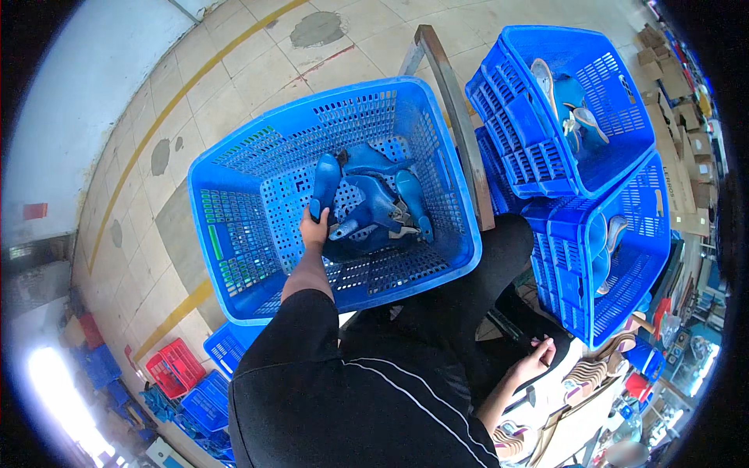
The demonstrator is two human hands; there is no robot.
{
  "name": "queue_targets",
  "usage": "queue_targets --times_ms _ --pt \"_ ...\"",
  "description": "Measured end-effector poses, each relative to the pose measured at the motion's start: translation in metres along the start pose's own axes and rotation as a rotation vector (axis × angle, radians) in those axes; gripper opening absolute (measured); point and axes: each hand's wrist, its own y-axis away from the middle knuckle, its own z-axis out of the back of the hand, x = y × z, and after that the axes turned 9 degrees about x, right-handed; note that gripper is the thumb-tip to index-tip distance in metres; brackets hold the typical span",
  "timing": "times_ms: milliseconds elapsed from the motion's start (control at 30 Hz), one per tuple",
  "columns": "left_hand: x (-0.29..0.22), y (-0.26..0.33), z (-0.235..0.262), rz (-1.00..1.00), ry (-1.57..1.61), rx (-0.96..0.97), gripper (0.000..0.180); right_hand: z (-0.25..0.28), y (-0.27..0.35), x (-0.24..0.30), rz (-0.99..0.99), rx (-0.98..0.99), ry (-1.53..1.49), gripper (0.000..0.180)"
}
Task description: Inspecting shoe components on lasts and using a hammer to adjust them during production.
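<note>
In a large blue plastic basket (335,300) before me lies a loose pile of blue shoe lasts (367,195). My left hand (314,230) reaches over the near side of the basket, its fingers closed round the lower end of one shoe last (325,183) at the left of the pile. The rest of that last points away from me and lies against the others. My right hand (537,360) is low on the right, outside the basket, near a dark surface. Its fingers are curled together; what they hold, if anything, is too small to make out.
Two stacked blue crates (546,156) with shoe parts stand at the right, beside a metal post (452,117). Wooden-coloured soles (589,378) lie at the lower right. A red basket (176,366) and blue baskets (207,399) stand on the tiled floor (148,234) at the lower left.
</note>
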Motion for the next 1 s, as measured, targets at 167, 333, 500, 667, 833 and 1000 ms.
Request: queue_targets --times_ms 167,333,500,667,833,1000 --pt "0.009 -0.008 -0.002 -0.026 -0.055 -0.022 0.063 0.0 -0.001 -0.001 -0.005 -0.009 0.023 0.024" --pt "0.006 -0.014 -0.012 0.064 -0.057 0.014 0.062 0.003 0.001 0.0 -0.035 0.004 0.013 0.024" --pt "0.012 -0.034 -0.013 0.188 -0.142 0.027 0.07 -0.003 0.0 0.002 -0.008 -0.002 -0.008 0.025" --pt "0.01 -0.051 0.004 0.197 -0.26 0.186 0.085 -0.006 0.004 0.013 -0.02 -0.035 0.001 0.028" --pt "-0.021 -0.056 0.034 0.104 -0.61 0.485 0.085 0.003 0.005 0.002 0.011 0.007 -0.051 0.021" --pt "-0.067 -0.04 0.089 -0.036 -0.658 0.537 0.08 0.008 0.01 0.019 0.13 0.16 -0.071 0.048"
